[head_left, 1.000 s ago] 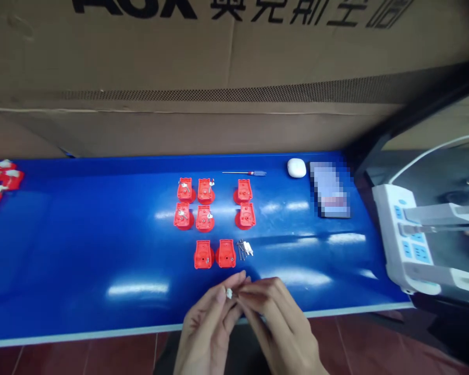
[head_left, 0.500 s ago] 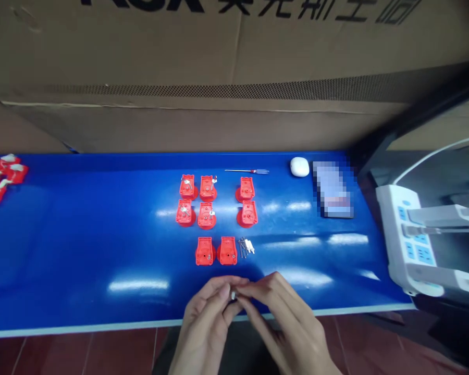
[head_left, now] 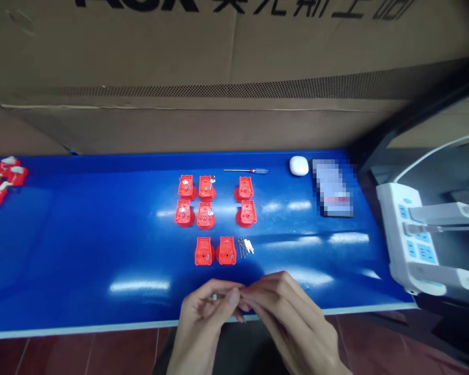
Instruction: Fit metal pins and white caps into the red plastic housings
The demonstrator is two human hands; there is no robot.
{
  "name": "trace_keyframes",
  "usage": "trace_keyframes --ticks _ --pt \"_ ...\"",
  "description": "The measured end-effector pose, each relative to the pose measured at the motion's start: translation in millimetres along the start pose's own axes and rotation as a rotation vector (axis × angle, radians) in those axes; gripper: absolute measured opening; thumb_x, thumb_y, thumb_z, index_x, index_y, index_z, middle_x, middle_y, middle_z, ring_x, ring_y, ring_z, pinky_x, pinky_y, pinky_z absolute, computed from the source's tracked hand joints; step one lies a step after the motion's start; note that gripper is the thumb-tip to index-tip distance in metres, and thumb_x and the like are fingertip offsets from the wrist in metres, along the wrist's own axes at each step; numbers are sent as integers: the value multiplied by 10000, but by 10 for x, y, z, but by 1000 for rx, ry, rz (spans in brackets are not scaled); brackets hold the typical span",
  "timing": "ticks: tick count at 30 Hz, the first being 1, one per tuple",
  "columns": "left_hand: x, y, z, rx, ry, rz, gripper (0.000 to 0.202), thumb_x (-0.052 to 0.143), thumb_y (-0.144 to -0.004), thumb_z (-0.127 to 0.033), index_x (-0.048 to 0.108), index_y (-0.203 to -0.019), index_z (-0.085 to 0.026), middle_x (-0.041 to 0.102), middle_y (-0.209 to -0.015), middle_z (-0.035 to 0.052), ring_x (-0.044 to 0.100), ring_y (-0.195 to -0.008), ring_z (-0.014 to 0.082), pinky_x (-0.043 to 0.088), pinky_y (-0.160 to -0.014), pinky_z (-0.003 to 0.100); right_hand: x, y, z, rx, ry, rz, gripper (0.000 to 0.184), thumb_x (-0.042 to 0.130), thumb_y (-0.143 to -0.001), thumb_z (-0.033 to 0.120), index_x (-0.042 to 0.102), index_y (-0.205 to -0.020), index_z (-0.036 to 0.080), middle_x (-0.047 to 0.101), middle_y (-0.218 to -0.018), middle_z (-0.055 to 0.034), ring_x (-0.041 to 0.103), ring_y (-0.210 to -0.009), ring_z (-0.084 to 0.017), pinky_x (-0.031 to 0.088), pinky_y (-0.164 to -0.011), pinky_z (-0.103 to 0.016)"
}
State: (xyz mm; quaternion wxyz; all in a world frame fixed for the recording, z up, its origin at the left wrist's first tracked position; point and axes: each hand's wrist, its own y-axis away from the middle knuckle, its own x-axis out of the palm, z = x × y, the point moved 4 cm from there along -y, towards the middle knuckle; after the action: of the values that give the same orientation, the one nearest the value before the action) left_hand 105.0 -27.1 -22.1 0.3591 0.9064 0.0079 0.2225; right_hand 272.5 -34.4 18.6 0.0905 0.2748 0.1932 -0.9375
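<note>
Just over the front edge of the table, my left hand and my right hand meet at the fingertips, both with closed fingers. A small pale piece shows inside the curl of my left hand; its kind is too small to tell. My right thumb and fingers pinch at the left fingertips, and whatever is between them is hidden. Just beyond the hands lie two red plastic housings, open side up. Beside them are several thin screws and small white parts.
Farther back stand more red housings, some with small metallic pieces on them. A screwdriver, a white rounded case and a phone lie behind. At right is a power strip; red-and-white parts lie far left.
The pale piece between both hands' fingertips is no longer there; one now shows farther left, inside my left hand. The left thumb has moved right, and the fingertips press closer together.
</note>
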Motion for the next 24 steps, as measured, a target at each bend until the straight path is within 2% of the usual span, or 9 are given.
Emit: trace_keyframes --ticks 2,4,7,12,15,18,20,22,24 --pt "-13 -9 -14 4 6 -2 299 998 -831 -435 893 -930 -173 780 -797 49 722 -779 165 610 -774 269 -7 11 13 -54 18 -4 362 571 -1084 8 680 -1394 159 764 -1180 -99 728 -1096 -207 619 -934 -349" --pt "-31 -18 -9 2 49 -23 304 1031 -785 -428 894 -897 -181 798 -803 51 740 -774 164 620 -769 264 -15 0 7 -44 8 -69 360 630 -1060 4 689 -1378 164 770 -1180 -91 725 -1104 -210 611 -948 -360" --pt "-37 -31 26 -9 158 -42 306 1070 -731 -389 904 -912 -206 826 -835 42 757 -778 143 631 -803 243 3 -41 -60 121 -73 -151 290 747 -1035 69 729 -1276 229 772 -1108 -36 724 -1050 -194 587 -956 -364" --pt "-3 -44 60 -31 224 -18 277 1061 -756 -324 895 -937 -196 829 -873 43 749 -783 128 624 -798 223 140 -71 -212 459 -354 -122 117 785 -1058 257 798 -1148 330 735 -1068 3 718 -963 -169 592 -827 -319" --pt "16 -43 20 -34 212 14 266 1029 -808 -337 859 -939 -181 804 -874 42 725 -791 123 606 -800 220 221 -69 -241 552 -497 -117 89 779 -1064 298 829 -1127 337 713 -1031 0 718 -913 -161 598 -792 -306" --pt "5 -38 -27 -24 159 -4 368 1011 -825 -426 828 -1030 -181 805 -930 62 721 -833 151 601 -828 252 241 -82 -227 556 -529 -130 78 776 -1065 293 841 -1101 317 715 -1011 -11 720 -889 -166 605 -787 -311" --pt "-21 -33 -43 16 61 -52 421 994 -828 -481 815 -1060 -178 788 -923 63 708 -832 168 594 -810 267 195 -103 -220 525 -454 -188 77 779 -1060 280 843 -1095 304 735 -1019 -26 726 -923 -185 605 -798 -324" --pt "-60 -25 -58 122 -103 -137 386 971 -846 -479 808 -1032 -183 715 -829 20 641 -763 148 548 -732 241 126 -137 -223 479 -338 -259 83 787 -1051 265 845 -1099 299 758 -1042 -41 732 -968 -206 601 -811 -336" --pt "-95 -13 -76 276 -301 -251 309 947 -870 -446 810 -993 -198 560 -715 -40 516 -666 114 460 -643 216 74 -180 -240 442 -257 -313 87 797 -1040 256 845 -1097 301 782 -1071 -45 745 -994 -215 606 -815 -340"
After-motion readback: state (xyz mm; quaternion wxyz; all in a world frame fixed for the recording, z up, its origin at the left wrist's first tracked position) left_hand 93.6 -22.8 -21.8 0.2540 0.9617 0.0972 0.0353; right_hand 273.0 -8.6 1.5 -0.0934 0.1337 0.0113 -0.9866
